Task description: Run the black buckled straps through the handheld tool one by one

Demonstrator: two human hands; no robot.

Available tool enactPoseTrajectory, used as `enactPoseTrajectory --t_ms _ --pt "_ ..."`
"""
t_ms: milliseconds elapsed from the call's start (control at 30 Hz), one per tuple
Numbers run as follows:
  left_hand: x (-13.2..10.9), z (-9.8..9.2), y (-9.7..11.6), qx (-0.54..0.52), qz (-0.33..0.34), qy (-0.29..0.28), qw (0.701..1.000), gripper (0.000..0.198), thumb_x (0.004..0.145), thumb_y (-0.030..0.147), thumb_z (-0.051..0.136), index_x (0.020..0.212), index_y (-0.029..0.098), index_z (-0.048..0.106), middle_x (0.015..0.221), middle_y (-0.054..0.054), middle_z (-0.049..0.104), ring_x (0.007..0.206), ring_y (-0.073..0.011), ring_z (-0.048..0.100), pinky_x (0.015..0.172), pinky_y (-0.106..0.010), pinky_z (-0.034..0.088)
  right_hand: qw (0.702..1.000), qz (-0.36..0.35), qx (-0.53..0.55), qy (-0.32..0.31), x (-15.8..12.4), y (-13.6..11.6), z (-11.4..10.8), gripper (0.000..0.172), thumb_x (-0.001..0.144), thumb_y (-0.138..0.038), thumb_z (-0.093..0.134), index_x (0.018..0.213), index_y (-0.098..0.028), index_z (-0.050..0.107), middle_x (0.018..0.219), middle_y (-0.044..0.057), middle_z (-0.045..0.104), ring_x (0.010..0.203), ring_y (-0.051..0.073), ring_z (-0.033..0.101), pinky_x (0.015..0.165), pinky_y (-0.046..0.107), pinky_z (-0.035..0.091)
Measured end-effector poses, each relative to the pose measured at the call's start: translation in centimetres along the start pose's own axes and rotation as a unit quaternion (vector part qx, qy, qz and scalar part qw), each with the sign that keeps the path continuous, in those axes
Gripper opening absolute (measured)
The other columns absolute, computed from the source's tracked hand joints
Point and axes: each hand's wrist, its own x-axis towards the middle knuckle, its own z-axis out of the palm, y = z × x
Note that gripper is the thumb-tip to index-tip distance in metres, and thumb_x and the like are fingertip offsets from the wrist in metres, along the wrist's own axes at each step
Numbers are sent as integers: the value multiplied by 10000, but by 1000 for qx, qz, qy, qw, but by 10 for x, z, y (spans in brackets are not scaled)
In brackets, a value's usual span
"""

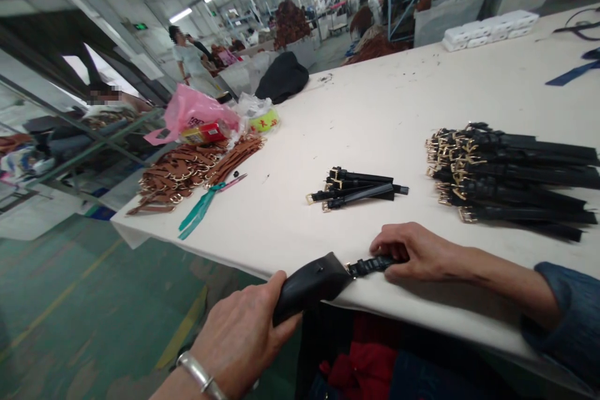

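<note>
My left hand (248,319), with a silver bracelet at its wrist, is closed round one end of a wide black leather piece (312,284) over the table's front edge. At its other end this piece meets the gold buckle of a narrow black strap (372,265). The fingers of my right hand (412,253) are closed on that strap, low over the table. Beyond my hands lies a small group of black buckled straps (360,190). Further right is a large pile of black straps (510,175) with gold buckles.
Brown buckled straps (182,169) lie at the left end of the white table (300,231), beside a pink bag (197,109), a teal ribbon (199,212) and a black cloth item (282,77). White packs (490,30) stand at the back right. A person (190,56) is in the background.
</note>
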Motion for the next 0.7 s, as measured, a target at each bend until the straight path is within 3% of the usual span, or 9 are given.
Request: enactPoseTrajectory --t_ms 133,300,567,700 --pt "-2 6 -1 -16 -2 10 1000 304 794 426 412 1018 248 516 877 -55 672 796 -201 634 665 -287 437 996 -38 -83 15 -1 -5 3 237 664 -189 599 893 -223 649 785 12 556 689 139 502 626 249 372" --pt "-1 8 1 -16 6 29 999 295 788 413 418 1002 243 530 856 -58 673 788 -222 634 675 -319 447 990 -1 -137 12 -5 -9 -3 201 665 -195 597 859 -216 640 821 22 549 700 150 504 627 255 362" --pt "1 5 3 -20 16 45 999 286 776 389 424 984 232 542 843 -62 672 810 -241 635 699 -347 460 989 -15 -143 43 -5 -15 4 158 703 -225 596 856 -199 626 819 39 588 768 181 507 705 301 373" --pt "2 7 3 -29 35 65 997 252 785 389 417 945 236 537 796 -44 665 764 -223 634 665 -328 458 990 -19 -124 62 -6 -13 10 171 710 -231 593 875 -194 618 796 37 596 753 175 507 673 288 377"
